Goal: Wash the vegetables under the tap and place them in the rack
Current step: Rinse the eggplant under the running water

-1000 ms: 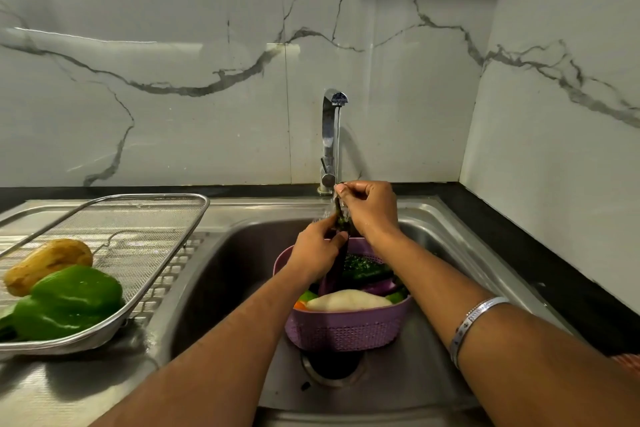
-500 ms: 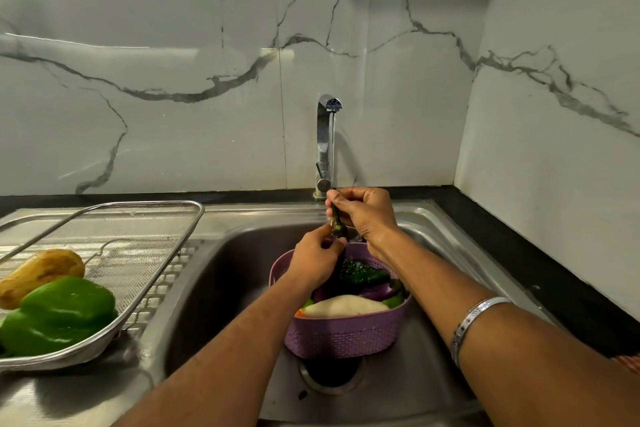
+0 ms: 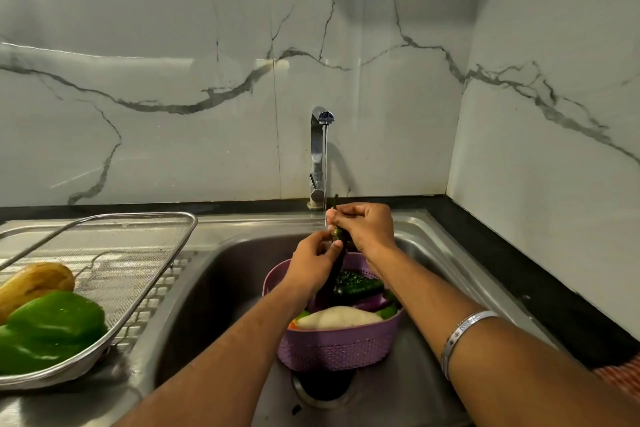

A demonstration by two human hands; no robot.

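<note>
Both hands, left hand (image 3: pixel 317 262) and right hand (image 3: pixel 365 225), pinch aubergine (image 3: pixel 336 253) upright.

One tap (image 3: pixel 320 152), one sink (image 3: pixel 221 281), one wire rack (image 3: pixel 138 253) holding one potato (image 3: pixel 34 282) and one green pepper (image 3: pixel 52 329); one purple basket (image 3: pixel 336 347); two hands, one bracelet (image 3: pixel 460 336).

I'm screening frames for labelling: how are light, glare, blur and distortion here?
Head view: dim, even light; a glare streak on the marble wall; wide-angle bending at the wire rack and the counter edges; the forearms nearest the lens are soft; the dark vegetable under the tap is hard to identify.
</note>
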